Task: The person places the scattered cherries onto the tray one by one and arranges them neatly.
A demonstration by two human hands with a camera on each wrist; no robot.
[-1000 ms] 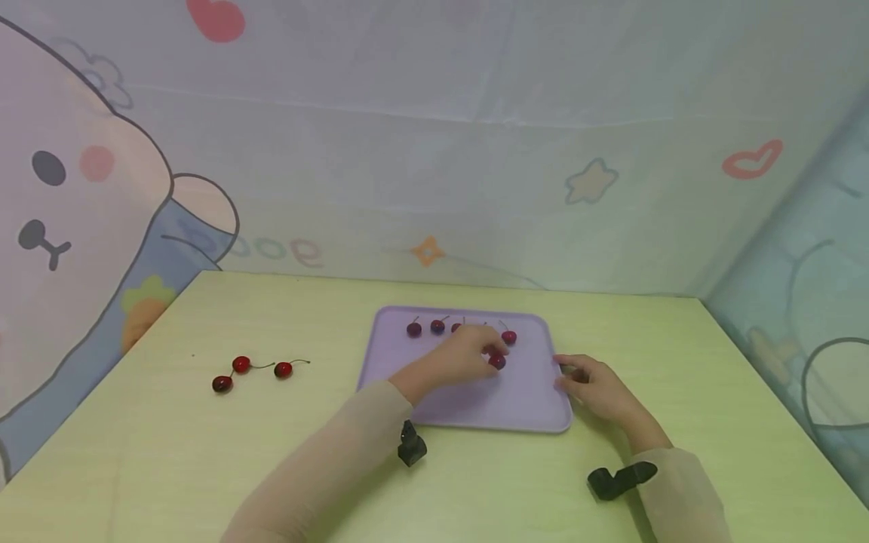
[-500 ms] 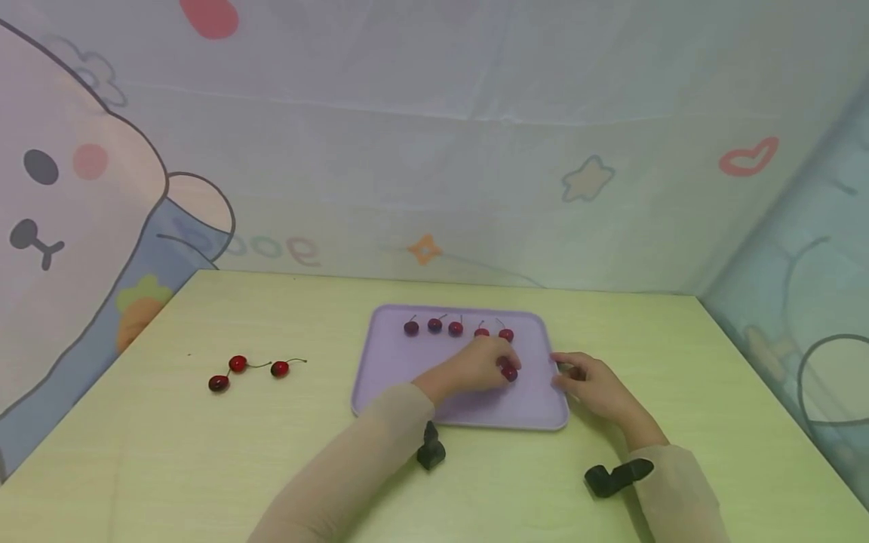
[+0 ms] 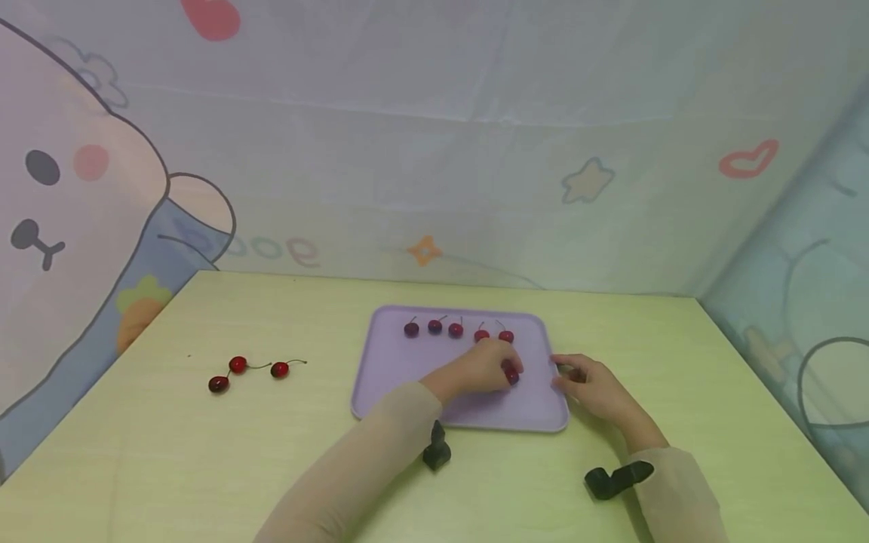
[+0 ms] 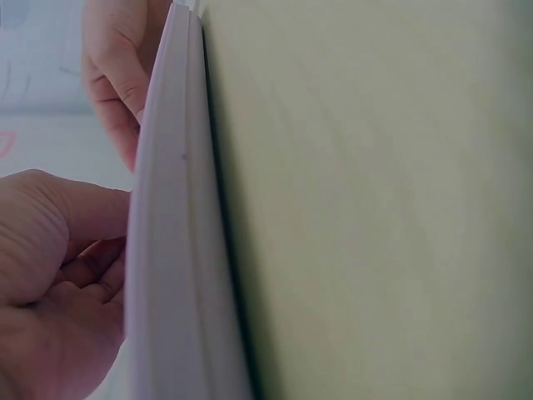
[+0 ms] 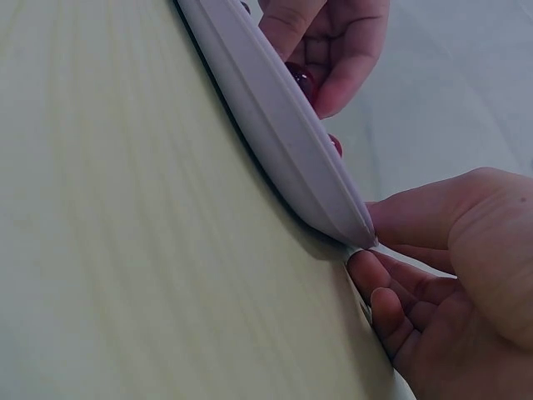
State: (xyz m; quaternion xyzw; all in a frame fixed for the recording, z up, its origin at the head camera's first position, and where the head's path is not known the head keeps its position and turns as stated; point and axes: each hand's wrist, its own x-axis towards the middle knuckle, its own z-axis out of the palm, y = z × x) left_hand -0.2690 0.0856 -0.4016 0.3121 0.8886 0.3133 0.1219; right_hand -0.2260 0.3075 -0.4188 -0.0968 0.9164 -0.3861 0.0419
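Observation:
My left hand [image 3: 478, 368] is over the right part of the lilac tray [image 3: 400, 369] and pinches a dark red cherry [image 3: 511, 372] in its fingertips. In the right wrist view that cherry [image 5: 301, 79] shows between thumb and fingers, just behind the tray's edge; the left wrist view hides it. Along the tray's far side lies a row of several cherries [image 3: 455, 330], stems pointing away. My right hand [image 3: 594, 386] holds the tray's right rim, thumb and index finger against it. Up close, the right thumb [image 5: 408, 223] touches the rim while the other fingers curl by the edge.
On the pale wooden table [image 3: 170, 452], left of the tray, lie 3 cherries with stems; one is a red cherry [image 3: 280, 369]. A printed cloth backdrop [image 3: 434, 151] stands along the far table edge. Each sleeve has a black wrist mount [image 3: 619, 480].
My left hand has moved right and slightly nearer with the pinched cherry, uncovering cherries of the far row. My right hand stays at the tray's rim.

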